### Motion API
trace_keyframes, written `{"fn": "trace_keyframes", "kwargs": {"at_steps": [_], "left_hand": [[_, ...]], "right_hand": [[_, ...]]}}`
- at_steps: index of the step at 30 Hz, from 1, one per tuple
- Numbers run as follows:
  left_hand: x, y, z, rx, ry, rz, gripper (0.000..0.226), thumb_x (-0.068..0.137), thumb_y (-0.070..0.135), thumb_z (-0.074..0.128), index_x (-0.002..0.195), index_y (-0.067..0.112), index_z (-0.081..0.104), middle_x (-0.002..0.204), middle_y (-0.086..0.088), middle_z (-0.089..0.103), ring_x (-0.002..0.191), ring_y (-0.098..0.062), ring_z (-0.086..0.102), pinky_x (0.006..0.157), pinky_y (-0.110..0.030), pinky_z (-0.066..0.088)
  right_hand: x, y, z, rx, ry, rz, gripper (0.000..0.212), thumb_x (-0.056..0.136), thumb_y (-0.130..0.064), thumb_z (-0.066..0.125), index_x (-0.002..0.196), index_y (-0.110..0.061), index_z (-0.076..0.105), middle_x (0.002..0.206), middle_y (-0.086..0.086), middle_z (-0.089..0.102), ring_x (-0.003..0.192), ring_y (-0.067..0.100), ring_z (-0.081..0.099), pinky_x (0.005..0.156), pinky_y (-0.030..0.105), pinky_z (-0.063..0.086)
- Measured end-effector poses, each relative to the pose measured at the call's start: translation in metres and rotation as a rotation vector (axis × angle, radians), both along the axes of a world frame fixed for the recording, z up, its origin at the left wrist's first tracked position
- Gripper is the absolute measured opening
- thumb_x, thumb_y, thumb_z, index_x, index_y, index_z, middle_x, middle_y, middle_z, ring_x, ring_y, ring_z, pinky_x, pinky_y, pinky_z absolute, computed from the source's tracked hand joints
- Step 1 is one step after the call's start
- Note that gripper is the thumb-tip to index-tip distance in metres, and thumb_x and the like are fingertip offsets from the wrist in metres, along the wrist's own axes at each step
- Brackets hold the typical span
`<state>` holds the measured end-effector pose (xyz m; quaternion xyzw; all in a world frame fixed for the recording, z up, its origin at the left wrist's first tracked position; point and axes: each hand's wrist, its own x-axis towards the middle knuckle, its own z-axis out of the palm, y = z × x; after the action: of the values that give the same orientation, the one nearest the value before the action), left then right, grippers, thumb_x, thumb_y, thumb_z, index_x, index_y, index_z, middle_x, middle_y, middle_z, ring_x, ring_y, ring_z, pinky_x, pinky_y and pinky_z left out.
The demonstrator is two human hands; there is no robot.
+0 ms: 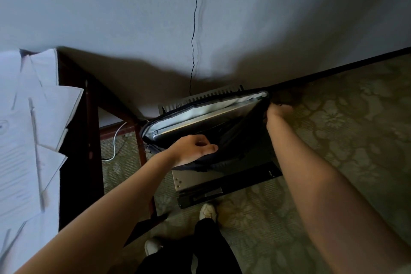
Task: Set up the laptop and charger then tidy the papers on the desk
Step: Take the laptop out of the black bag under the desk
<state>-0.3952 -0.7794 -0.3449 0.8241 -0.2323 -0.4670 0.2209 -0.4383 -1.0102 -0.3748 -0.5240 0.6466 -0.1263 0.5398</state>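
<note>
Holding the dark bag (pixel 231 138) open on the floor, the left hand (pixel 195 149) and right hand (pixel 277 113) each keep a closed grip on its rim; the laptop (pixel 206 118) sits inside. Best spread the mouth wide before lifting.

Both bare forearms reach forward and down from the bottom corners of the frame, the left arm angling in from the lower left and the right arm from the lower right, well apart from each other. The left hand (pixel 195 148) is curled, knuckles up and thumb tucked beneath the fingers, closed in a pinch on dark fabric. The right hand (pixel 277 111), farther forward and turned away from the camera, has its fingers bent out of sight over an edge, so that only the back of the hand and the wrist show.
</note>
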Motion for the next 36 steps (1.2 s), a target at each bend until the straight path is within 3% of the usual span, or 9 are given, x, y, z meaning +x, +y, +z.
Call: {"fn": "trace_keyframes", "kwargs": {"at_steps": [3,6,8,12,17,20,25,28,36], "left_hand": [[0.001,0.003,-0.001,0.028,-0.047,-0.061,0.028,0.081,0.041,0.066,0.102,0.031,0.051,0.102,0.004,0.059,0.098,-0.019,0.057,0.090,-0.038,0.047],[0.005,0.001,0.001,0.040,-0.094,-0.105,0.031,0.076,0.021,0.071,0.091,0.033,0.047,0.091,0.007,0.056,0.093,-0.021,0.058,0.084,-0.038,0.049],[0.006,0.000,0.003,0.019,-0.090,-0.097,0.032,0.075,0.013,0.070,0.082,0.034,0.048,0.086,0.007,0.056,0.089,-0.020,0.056,0.078,-0.033,0.046],[-0.001,0.003,0.000,0.011,-0.106,-0.124,0.026,0.078,0.015,0.069,0.093,0.029,0.054,0.089,0.007,0.056,0.088,-0.014,0.054,0.076,-0.026,0.042],[-0.001,0.006,0.004,0.054,-0.159,-0.194,0.028,0.086,0.025,0.063,0.113,0.028,0.056,0.102,0.005,0.058,0.101,-0.019,0.056,0.086,-0.036,0.047],[0.000,0.011,0.005,0.187,-0.423,-0.304,0.031,0.093,0.040,0.050,0.123,0.031,0.050,0.117,0.000,0.060,0.110,-0.025,0.056,0.081,-0.036,0.045],[0.001,0.021,0.000,0.225,-0.536,-0.217,0.039,0.093,0.047,0.047,0.123,0.023,0.053,0.126,-0.003,0.054,0.118,-0.026,0.051,0.090,-0.037,0.039],[-0.002,0.019,-0.001,0.249,-0.528,-0.246,0.040,0.094,0.048,0.045,0.124,0.023,0.053,0.129,-0.003,0.054,0.120,-0.026,0.050,0.095,-0.038,0.034],[-0.003,0.012,0.007,0.244,-0.392,-0.144,0.041,0.093,0.048,0.048,0.125,0.024,0.053,0.125,-0.006,0.058,0.117,-0.028,0.053,0.081,-0.034,0.038]], "right_hand": [[0.013,0.007,0.012,-0.463,0.034,0.145,0.025,0.086,-0.006,0.058,0.110,-0.006,0.056,0.119,0.013,0.057,0.106,0.027,0.058,0.078,0.026,0.043],[0.027,0.036,0.029,-0.795,-0.117,0.715,0.013,0.080,-0.003,0.057,0.090,-0.007,0.064,0.093,0.010,0.064,0.086,0.026,0.059,0.072,0.031,0.043],[0.037,0.054,0.034,-0.777,-0.118,1.147,0.018,0.079,-0.003,0.055,0.090,-0.011,0.067,0.093,0.008,0.066,0.089,0.026,0.061,0.076,0.032,0.048],[0.053,0.082,0.030,-0.726,0.361,1.685,0.033,0.088,-0.014,0.053,0.121,-0.013,0.055,0.128,0.010,0.056,0.119,0.029,0.051,0.093,0.035,0.040],[0.052,0.101,0.017,-0.881,0.562,1.864,0.038,0.090,-0.008,0.051,0.128,-0.010,0.046,0.136,0.010,0.046,0.127,0.028,0.042,0.101,0.043,0.034],[0.052,0.102,0.013,-0.963,0.623,1.928,0.047,0.087,-0.001,0.054,0.131,-0.013,0.044,0.137,0.012,0.042,0.130,0.030,0.036,0.103,0.043,0.032],[0.045,0.105,0.014,-0.855,0.712,1.995,0.053,0.091,-0.007,0.049,0.140,-0.018,0.034,0.140,0.016,0.041,0.128,0.034,0.042,0.097,0.043,0.039],[0.044,0.105,0.021,-0.886,0.726,2.035,0.047,0.092,-0.007,0.047,0.136,-0.020,0.040,0.136,0.013,0.047,0.126,0.032,0.045,0.096,0.041,0.039],[0.047,0.097,0.049,-1.053,0.631,2.171,0.036,0.086,-0.016,0.054,0.122,-0.018,0.052,0.122,0.009,0.058,0.113,0.030,0.054,0.083,0.033,0.039]]}}
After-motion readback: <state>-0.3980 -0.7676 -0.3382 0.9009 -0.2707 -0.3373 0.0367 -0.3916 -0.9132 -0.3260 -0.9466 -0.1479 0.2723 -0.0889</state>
